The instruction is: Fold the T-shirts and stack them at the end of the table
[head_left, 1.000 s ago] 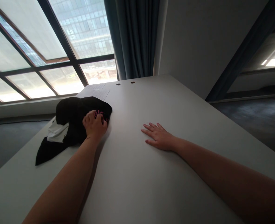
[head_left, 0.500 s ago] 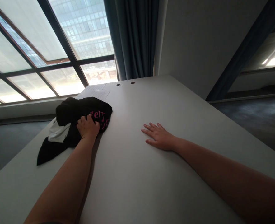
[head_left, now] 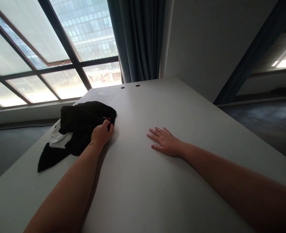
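Observation:
A crumpled black garment [head_left: 84, 121] with a bit of pink lettering lies in a heap on the left of the white table [head_left: 138, 181]. White cloth [head_left: 60, 138] shows at its left side; whether it belongs to the same piece I cannot tell. At the heap's right edge, my left hand [head_left: 102, 134] pinches the black fabric near the lettering, covering most of it. My right hand [head_left: 164, 141] rests palm down on the tabletop, fingers spread, holding nothing.
Papers [head_left: 101, 94] lie at the table's far left, near two round cable holes [head_left: 137, 85]. Beyond the table are a large window [head_left: 60, 64], a dark blue curtain [head_left: 140, 42] and a grey wall [head_left: 206, 42].
My left hand has slid right across the garment to its edge, and the fabric has bunched so that less pink lettering shows. My right hand has stayed put.

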Motion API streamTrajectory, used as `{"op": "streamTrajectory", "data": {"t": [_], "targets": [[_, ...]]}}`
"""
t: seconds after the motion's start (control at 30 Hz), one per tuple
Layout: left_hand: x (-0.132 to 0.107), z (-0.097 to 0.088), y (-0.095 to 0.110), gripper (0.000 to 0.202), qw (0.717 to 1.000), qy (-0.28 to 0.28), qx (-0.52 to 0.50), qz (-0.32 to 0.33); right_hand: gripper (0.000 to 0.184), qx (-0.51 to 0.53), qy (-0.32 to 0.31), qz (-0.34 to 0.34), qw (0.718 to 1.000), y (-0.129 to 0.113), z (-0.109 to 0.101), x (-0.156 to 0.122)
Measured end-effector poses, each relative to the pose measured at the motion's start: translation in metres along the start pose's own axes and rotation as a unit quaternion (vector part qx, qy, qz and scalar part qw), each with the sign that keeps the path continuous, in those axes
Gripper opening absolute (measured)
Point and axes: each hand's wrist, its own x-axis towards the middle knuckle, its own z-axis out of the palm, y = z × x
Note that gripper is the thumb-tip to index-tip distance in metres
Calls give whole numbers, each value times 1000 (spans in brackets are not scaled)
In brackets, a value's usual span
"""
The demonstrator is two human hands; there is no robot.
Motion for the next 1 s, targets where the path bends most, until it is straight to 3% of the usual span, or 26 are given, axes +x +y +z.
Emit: {"op": "streamTrajectory", "data": {"t": [0.33, 0.77, 1.0], "targets": [[-9, -9, 14, 30, 997, -33, -3, 65, 69, 0, 3, -8, 1000, 2, 1, 0], [-23, -21, 33, 27, 988, -23, -58, 139, 70, -11, 2, -8, 1000, -1, -2, -1], [-33, -24, 60, 24, 975, 1, -102, 200, 67, -8, 30, -14, 999, 5, 8, 2]]}}
